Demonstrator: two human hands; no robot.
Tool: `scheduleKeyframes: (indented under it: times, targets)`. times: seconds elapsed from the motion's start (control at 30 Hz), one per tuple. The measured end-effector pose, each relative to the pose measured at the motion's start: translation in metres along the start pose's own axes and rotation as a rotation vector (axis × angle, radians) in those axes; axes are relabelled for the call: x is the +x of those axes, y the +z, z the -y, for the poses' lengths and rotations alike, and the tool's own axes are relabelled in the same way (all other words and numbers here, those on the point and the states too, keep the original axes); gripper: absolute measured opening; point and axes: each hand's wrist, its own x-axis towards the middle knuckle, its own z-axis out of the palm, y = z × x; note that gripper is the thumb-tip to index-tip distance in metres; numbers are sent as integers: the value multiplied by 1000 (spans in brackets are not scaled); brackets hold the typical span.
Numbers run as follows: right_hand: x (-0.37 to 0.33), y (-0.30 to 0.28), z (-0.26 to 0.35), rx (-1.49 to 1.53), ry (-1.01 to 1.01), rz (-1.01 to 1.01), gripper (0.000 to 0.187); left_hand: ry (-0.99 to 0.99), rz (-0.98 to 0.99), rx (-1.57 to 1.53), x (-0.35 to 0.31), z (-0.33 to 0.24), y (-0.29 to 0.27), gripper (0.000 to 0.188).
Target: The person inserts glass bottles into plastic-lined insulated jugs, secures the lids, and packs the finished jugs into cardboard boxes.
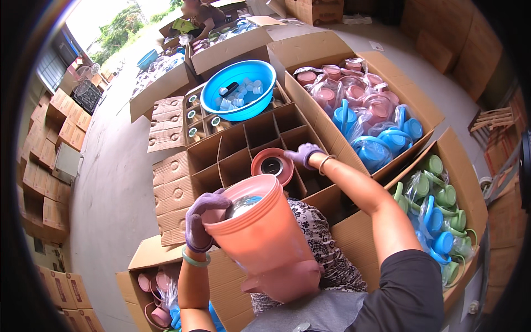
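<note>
My left hand (202,221), in a purple glove, is closed round the rim of a large pink tapered plastic tub (265,227). The tub leans across my lap, with ear-like bumps at its lower end and something clear and shiny inside its mouth. My right hand (306,155), also gloved, pinches the edge of a round pink lid-like piece (285,170) with a dark ring in its middle. That piece is over the cells of a divided cardboard carton (243,145), just beyond the tub's rim.
A blue basin (235,113) with small clear cups and a black object rests on the carton. Boxes of bagged pink and blue items (365,102) and green and blue ones (442,205) stand to the right. Another person (207,15) is at the far end. Stacked cartons (41,166) line the left.
</note>
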Motion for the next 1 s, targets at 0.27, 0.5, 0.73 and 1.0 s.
scheduleKeyframes:
  times: [0.27, 0.5, 0.73, 1.0]
  targets:
    - [27, 68, -25, 528, -24, -704, 30, -346, -234, -513, 34, 97, -9, 66]
    - [-98, -70, 80, 1025, -945, -386, 45, -562, 68, -1239, 84, 74, 14, 80]
    - [-143, -119, 81, 709, -1274, -216, 43, -65, 14, -366, 65, 19, 14, 76]
    - [-138, -83, 66, 819, -1267, -115, 39, -41, -6, -170, 43, 13, 16, 63]
